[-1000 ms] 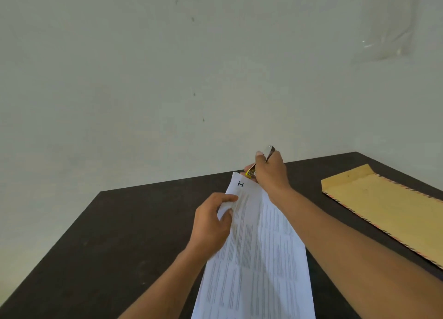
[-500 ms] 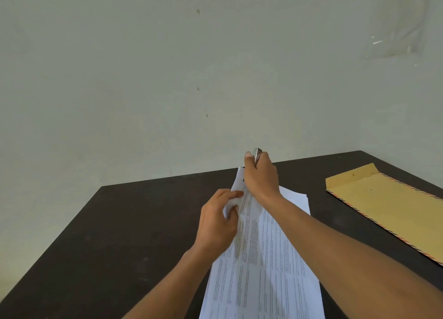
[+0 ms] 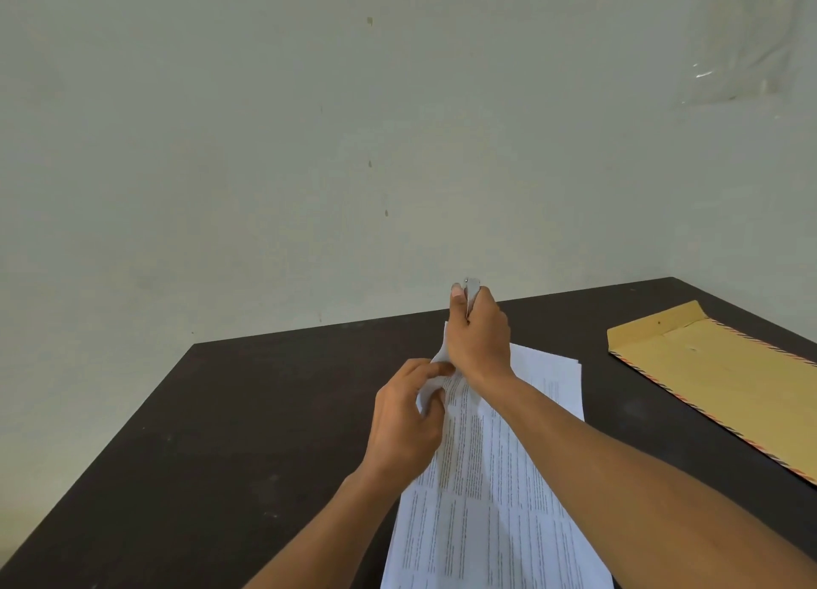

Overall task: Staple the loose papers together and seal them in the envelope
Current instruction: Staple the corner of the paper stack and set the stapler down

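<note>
A stack of printed white papers (image 3: 490, 491) lies lengthwise on the dark table (image 3: 247, 433), its far left corner lifted. My left hand (image 3: 409, 416) pinches that raised left edge near the corner. Just beyond it, my right hand (image 3: 479, 336) grips a small stapler (image 3: 471, 288) over the papers' corner; only the stapler's metal tip shows above my fingers. A yellow envelope (image 3: 725, 380) with a striped border lies flat at the right, its flap open toward the wall.
A pale wall rises right behind the table's far edge. The table's left edge runs diagonally toward me, and bare dark tabletop lies left of the papers and between the papers and the envelope.
My right hand has turned the stapler more upright and closed over the papers' corner, hiding its yellow part. The sheets have settled flatter and their far right corners have come into sight.
</note>
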Demonstrator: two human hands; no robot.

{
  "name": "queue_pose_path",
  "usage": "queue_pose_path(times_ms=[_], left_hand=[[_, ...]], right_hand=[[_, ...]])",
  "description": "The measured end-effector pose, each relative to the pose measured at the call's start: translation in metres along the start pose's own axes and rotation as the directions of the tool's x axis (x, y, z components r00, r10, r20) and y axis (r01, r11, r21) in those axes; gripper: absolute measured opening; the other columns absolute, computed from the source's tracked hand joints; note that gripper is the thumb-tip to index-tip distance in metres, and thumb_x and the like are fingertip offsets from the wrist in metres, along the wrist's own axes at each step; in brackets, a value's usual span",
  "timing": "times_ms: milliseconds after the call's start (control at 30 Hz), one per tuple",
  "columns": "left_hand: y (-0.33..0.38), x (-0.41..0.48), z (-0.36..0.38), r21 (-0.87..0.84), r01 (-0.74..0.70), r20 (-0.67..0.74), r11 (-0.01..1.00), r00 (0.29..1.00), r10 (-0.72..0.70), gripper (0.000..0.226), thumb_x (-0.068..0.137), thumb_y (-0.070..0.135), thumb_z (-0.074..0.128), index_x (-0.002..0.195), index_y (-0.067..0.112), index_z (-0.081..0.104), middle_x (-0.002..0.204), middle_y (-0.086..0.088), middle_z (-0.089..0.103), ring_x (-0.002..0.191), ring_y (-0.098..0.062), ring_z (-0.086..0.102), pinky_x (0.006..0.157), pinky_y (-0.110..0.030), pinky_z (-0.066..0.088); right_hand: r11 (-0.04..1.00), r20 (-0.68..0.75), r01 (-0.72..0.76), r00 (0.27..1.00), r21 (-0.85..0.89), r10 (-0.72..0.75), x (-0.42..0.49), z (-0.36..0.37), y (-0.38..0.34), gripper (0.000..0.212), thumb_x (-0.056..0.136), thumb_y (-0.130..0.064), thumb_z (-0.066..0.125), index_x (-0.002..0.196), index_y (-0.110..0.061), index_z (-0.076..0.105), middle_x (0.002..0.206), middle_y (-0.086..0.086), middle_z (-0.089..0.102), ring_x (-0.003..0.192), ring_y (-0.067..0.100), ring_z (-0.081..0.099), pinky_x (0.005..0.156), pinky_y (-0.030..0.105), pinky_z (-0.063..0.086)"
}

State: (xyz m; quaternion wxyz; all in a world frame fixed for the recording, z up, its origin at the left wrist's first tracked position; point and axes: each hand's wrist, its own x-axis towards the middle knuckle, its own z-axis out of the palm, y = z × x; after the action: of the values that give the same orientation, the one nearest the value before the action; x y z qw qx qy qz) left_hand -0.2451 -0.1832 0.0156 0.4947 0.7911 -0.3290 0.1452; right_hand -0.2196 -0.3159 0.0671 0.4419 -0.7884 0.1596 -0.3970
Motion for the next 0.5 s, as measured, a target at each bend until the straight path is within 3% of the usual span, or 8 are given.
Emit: queue_pose_path(times_ms=[67,133,200,267,300,400,433,500], left_hand=[[-0.002,-0.001,-0.001,-0.006,0.027,0.0,1.0,1.0,-0.027,0.029,0.092,0.01,0.067,0.115,0.026,0.068,0.112,0.017,0.064,0.104,0.006,0.061,0.089,-0.01,0.051],[-0.011,-0.003,-0.007,0.019,0.054,-0.013,0.998,0.998,-0.053,0.031,0.092,0.008,0.067,0.117,0.025,0.068,0.114,0.017,0.063,0.104,0.005,0.061,0.091,-0.011,0.051],[-0.024,-0.006,-0.018,0.05,0.134,-0.033,0.99,0.991,-0.133,0.033,0.091,0.007,0.067,0.119,0.025,0.066,0.114,0.017,0.062,0.102,0.004,0.061,0.092,-0.016,0.052],[-0.041,-0.009,-0.033,0.09,0.269,-0.038,0.959,0.963,-0.267,0.034,0.092,0.009,0.066,0.122,0.026,0.063,0.118,0.015,0.061,0.101,0.001,0.058,0.091,-0.019,0.052],[-0.051,-0.011,-0.041,0.117,0.33,-0.049,0.937,0.944,-0.326,0.035,0.093,0.01,0.065,0.124,0.026,0.062,0.123,0.012,0.06,0.104,-0.002,0.057,0.091,-0.019,0.05],[-0.078,-0.017,-0.066,0.205,0.466,-0.116,0.861,0.885,-0.452,0.037,0.095,0.01,0.063,0.129,0.022,0.059,0.137,0.002,0.057,0.115,-0.01,0.058,0.094,-0.021,0.048],[-0.086,-0.019,-0.075,0.237,0.495,-0.133,0.836,0.869,-0.476,0.038,0.095,0.009,0.061,0.131,0.02,0.059,0.139,0.001,0.056,0.108,-0.009,0.059,0.086,-0.014,0.048],[-0.101,-0.024,-0.091,0.317,0.528,-0.139,0.788,0.847,-0.513,0.038,0.096,0.008,0.059,0.133,0.017,0.059,0.139,-0.001,0.055,0.099,-0.008,0.06,0.073,-0.01,0.045]], right_hand=[[0.999,0.1,-0.025,0.995,0.033,0.022,0.002,0.0,0.0,0.041,0.103,-0.048,0.037,0.093,-0.011,0.051,0.075,-0.003,0.057,0.076,0.02,0.062,0.069,0.033,0.051],[0.991,0.223,-0.114,0.97,0.075,0.094,0.008,-0.002,0.002,0.04,0.103,-0.051,0.034,0.099,-0.015,0.05,0.076,-0.005,0.058,0.084,0.023,0.063,0.086,0.044,0.051],[0.968,0.154,-0.222,0.967,0.12,0.203,0.016,-0.005,0.009,0.036,0.103,-0.048,0.032,0.107,-0.016,0.048,0.076,-0.007,0.059,0.095,0.029,0.063,0.101,0.052,0.043],[0.95,0.089,-0.31,0.948,0.028,0.306,0.021,-0.01,0.022,0.036,0.103,-0.044,0.031,0.116,-0.013,0.044,0.086,0.0,0.063,0.104,0.035,0.062,0.104,0.053,0.04],[0.94,0.151,-0.323,0.929,-0.109,0.337,0.021,-0.012,0.031,0.04,0.102,-0.045,0.031,0.123,-0.012,0.042,0.096,0.006,0.065,0.106,0.036,0.062,0.103,0.053,0.041],[0.839,0.473,-0.134,0.774,-0.528,0.421,0.012,-0.009,0.056,0.055,0.098,-0.046,0.034,0.141,-0.011,0.038,0.122,0.014,0.062,0.109,0.033,0.062,0.099,0.049,0.048],[0.793,0.53,-0.023,0.732,-0.609,0.428,0.006,-0.005,0.061,0.057,0.098,-0.047,0.036,0.142,-0.013,0.04,0.126,0.014,0.061,0.109,0.031,0.063,0.098,0.049,0.049],[0.711,0.568,0.146,0.719,-0.688,0.401,-0.009,0.005,0.063,0.057,0.098,-0.052,0.037,0.142,-0.016,0.042,0.132,0.011,0.06,0.114,0.03,0.061,0.098,0.048,0.049]])
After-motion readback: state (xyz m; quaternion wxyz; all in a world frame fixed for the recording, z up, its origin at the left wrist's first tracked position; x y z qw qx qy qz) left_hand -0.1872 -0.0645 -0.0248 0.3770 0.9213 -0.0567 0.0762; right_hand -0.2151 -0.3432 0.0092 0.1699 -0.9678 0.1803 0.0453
